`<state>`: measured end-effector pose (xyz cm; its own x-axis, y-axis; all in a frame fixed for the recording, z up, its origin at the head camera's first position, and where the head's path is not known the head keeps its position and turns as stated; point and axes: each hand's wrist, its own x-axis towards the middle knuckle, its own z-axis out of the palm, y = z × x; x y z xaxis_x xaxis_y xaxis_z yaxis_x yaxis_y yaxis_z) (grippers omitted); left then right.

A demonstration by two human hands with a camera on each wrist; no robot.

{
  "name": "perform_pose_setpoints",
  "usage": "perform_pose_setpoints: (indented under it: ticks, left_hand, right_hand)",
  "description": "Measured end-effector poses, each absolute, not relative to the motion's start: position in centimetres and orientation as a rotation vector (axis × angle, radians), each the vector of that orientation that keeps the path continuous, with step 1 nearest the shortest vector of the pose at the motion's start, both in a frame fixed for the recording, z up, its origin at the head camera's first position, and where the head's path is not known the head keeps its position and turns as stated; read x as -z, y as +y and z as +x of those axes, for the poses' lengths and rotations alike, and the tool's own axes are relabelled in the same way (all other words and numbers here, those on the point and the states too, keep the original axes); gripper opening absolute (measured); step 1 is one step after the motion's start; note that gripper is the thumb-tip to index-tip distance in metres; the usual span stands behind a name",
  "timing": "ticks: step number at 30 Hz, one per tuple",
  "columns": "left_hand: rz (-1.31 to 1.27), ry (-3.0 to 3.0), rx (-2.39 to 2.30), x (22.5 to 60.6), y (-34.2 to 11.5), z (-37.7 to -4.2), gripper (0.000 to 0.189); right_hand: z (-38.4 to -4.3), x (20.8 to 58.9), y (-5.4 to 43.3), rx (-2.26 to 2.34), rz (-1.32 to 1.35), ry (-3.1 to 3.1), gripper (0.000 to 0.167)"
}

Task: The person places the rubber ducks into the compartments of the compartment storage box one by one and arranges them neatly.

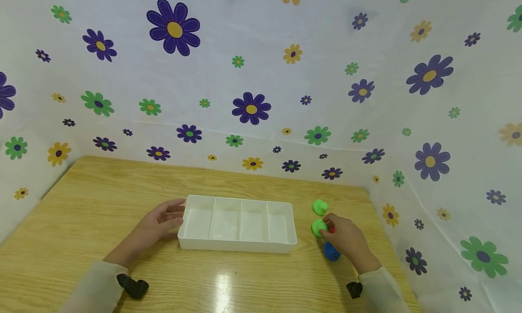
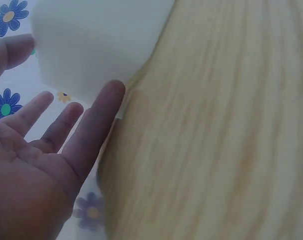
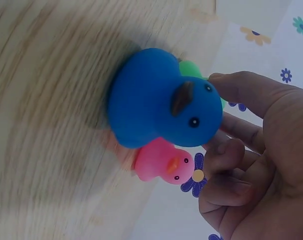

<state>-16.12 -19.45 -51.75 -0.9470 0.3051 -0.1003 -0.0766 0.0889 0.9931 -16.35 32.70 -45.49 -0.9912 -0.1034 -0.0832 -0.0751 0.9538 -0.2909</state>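
A white tray (image 1: 238,246) with several compartments lies on the table. My left hand (image 1: 163,220) is at its left end, fingers spread and loosely bent; in the left wrist view the fingertips are by the tray's wall (image 2: 91,55), contact unclear. To the right of the tray, my right hand (image 1: 346,238) has thumb and forefinger about the head of a green rubber duck (image 1: 317,228), which seems pinched. A blue rubber duck (image 3: 146,95) stands just nearer to me. Beside it is a pink rubber duck (image 3: 159,160), mostly hidden by the hand in the head view.
Another green rubber duck (image 1: 320,207) stands farther back, beyond the right hand. The wooden table (image 1: 183,281) meets a white flower-print cloth (image 1: 220,77) at the back and at both sides.
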Motion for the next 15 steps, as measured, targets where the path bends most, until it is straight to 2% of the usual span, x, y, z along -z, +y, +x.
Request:
perform_pose_setpoints:
  ticks: [15]
  left_hand:
    - [0.165, 2.081, -1.952, 52.36, -18.59, -16.71, 0.064]
  right_hand:
    - [-16.27, 45.15, 32.83, 0.487, -0.170, 2.995, 0.028]
